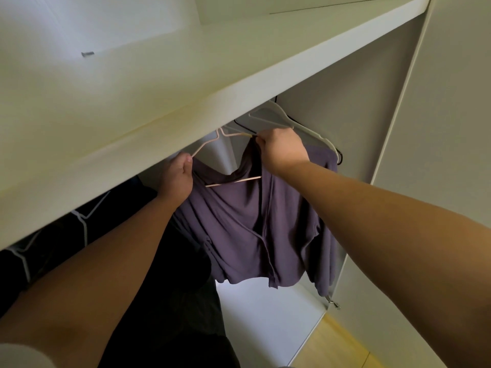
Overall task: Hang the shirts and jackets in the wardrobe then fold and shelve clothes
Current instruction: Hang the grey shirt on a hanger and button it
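A purple cardigan (255,229) hangs open-fronted on a thin pale pink hanger (212,140) inside the wardrobe. My left hand (176,175) grips the cardigan's left shoulder at the hanger's left arm. My right hand (281,148) pinches the right shoulder of the garment at the hanger's right end. The hanger's hook and the rail are hidden behind the white shelf (186,102) above.
White empty hangers (281,118) and a black one hang at the right, behind my right hand. Dark clothes (172,274) on white hangers fill the left of the wardrobe. The wardrobe's white floor (265,314) shows below, with the grey side wall (358,107) at right.
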`<state>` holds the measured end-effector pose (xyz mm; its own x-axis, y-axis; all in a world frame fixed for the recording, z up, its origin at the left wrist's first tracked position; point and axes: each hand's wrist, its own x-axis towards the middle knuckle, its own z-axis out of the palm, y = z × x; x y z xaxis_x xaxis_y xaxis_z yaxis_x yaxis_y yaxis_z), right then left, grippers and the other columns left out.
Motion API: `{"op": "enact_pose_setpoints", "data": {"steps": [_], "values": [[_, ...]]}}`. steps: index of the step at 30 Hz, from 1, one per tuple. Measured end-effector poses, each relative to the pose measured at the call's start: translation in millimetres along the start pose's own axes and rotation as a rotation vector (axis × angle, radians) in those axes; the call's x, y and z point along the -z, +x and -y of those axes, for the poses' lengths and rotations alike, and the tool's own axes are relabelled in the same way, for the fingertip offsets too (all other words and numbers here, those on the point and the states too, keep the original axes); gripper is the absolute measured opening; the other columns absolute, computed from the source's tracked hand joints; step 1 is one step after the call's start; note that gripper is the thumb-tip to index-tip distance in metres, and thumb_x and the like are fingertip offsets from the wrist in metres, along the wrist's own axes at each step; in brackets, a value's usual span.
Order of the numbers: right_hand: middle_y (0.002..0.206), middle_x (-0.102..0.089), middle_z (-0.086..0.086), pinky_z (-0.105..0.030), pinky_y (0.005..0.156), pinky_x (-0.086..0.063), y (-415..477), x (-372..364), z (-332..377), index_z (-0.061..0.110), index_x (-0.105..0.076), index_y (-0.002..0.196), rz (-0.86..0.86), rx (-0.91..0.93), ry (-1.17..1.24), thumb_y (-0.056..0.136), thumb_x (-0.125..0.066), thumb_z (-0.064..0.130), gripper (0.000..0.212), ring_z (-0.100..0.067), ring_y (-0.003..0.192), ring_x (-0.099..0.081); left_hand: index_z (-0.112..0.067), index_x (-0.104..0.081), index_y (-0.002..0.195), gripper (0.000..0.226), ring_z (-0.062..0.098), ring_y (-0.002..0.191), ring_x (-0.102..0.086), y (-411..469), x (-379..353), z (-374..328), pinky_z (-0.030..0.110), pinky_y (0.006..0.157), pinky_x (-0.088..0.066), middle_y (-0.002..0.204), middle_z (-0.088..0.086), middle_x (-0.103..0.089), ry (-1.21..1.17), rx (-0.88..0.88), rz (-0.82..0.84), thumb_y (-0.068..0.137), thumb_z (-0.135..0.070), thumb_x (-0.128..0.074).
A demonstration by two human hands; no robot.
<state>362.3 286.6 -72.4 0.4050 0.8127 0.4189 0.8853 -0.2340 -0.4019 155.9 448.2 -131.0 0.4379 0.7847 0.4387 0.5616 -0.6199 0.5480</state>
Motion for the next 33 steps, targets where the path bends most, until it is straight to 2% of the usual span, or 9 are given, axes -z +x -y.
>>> {"op": "enact_pose_setpoints", "data": {"steps": [6, 13, 16, 20, 24, 27, 29, 33], "values": [[0.075, -0.054, -0.010, -0.032, 0.062, -0.038, 5.1, 6.2, 10.0, 0.009, -0.065, 0.087, 0.025, -0.014, -0.009, 0.092, -0.049, 0.005, 0.017, -0.034, 0.072, -0.054, -0.011, -0.043, 0.087, 0.024, 0.023, 0.070, -0.041, -4.3, -5.0, -9.1, 0.032, 0.061, -0.025, 0.068, -0.001, -0.037, -0.031, 0.004, 0.022, 0.108, -0.018, -0.036], [0.062, -0.041, -0.003, -0.032, 0.061, -0.035, 8.0, 6.4, 23.9, 0.012, -0.050, 0.073, 0.044, -0.017, -0.026, 0.091, -0.047, 0.002, 0.020, -0.032, 0.068, -0.049, -0.010, -0.041, 0.084, 0.027, 0.022, 0.068, -0.040, -6.2, -6.8, -10.1, 0.033, 0.062, -0.027, 0.066, 0.000, -0.037, -0.040, 0.039, 0.036, 0.109, -0.019, -0.034], [0.061, -0.041, -0.003, -0.032, 0.061, -0.036, 8.1, 6.4, 23.7, 0.012, -0.050, 0.073, 0.040, -0.016, -0.029, 0.091, -0.046, 0.002, 0.021, -0.032, 0.067, -0.050, -0.011, -0.041, 0.084, 0.027, 0.023, 0.068, -0.041, -6.8, -7.1, -11.4, 0.034, 0.062, -0.029, 0.066, -0.001, -0.038, -0.038, 0.028, 0.034, 0.109, -0.020, -0.035], [0.070, -0.051, -0.007, -0.030, 0.060, -0.037, 10.4, 7.5, 18.7, 0.011, -0.060, 0.081, 0.061, 0.022, 0.005, 0.095, -0.047, 0.005, 0.021, -0.030, 0.069, -0.052, -0.014, -0.044, 0.087, 0.024, 0.024, 0.068, -0.042, -5.2, -0.7, -9.0, 0.033, 0.062, -0.029, 0.067, -0.002, -0.040, -0.005, 0.025, 0.042, 0.108, -0.021, -0.035], [0.082, -0.059, -0.012, -0.029, 0.062, -0.034, 16.5, 9.7, 10.0, 0.012, -0.062, 0.084, 0.123, 0.035, 0.037, 0.100, -0.045, 0.016, 0.024, -0.031, 0.073, -0.053, -0.006, -0.060, 0.099, 0.028, 0.022, 0.075, -0.049, -4.3, 7.1, -8.5, 0.031, 0.068, -0.034, 0.079, 0.005, -0.053, 0.009, -0.041, 0.037, 0.108, -0.021, -0.039], [0.086, -0.063, -0.017, -0.028, 0.063, -0.032, 21.9, 12.1, 9.1, 0.010, -0.066, 0.087, 0.129, 0.038, 0.007, 0.099, -0.046, 0.015, 0.024, -0.030, 0.071, -0.050, 0.001, -0.060, 0.092, 0.031, 0.030, 0.072, -0.054, -2.8, 11.0, -14.0, 0.038, 0.066, -0.040, 0.077, 0.016, -0.056, 0.053, -0.108, 0.039, 0.107, -0.018, -0.040], [0.086, -0.063, -0.018, -0.028, 0.064, -0.032, 23.5, 11.7, 9.8, 0.009, -0.066, 0.085, 0.123, 0.030, 0.000, 0.098, -0.047, 0.014, 0.023, -0.033, 0.075, -0.055, 0.002, -0.060, 0.090, 0.033, 0.034, 0.074, -0.057, -3.0, 11.7, -18.5, 0.044, 0.068, -0.045, 0.079, 0.023, -0.059, 0.085, -0.116, 0.020, 0.107, -0.018, -0.041], [0.095, -0.068, -0.021, -0.029, 0.064, -0.035, 21.3, 5.4, 10.3, 0.004, -0.070, 0.098, 0.119, 0.051, -0.019, 0.100, -0.046, 0.014, 0.027, -0.036, 0.081, -0.059, 0.000, -0.065, 0.100, 0.033, 0.037, 0.092, -0.061, -4.3, 12.0, -26.5, 0.040, 0.078, -0.044, 0.098, 0.024, -0.065, 0.098, -0.065, -0.025, 0.107, -0.019, -0.040]]}}
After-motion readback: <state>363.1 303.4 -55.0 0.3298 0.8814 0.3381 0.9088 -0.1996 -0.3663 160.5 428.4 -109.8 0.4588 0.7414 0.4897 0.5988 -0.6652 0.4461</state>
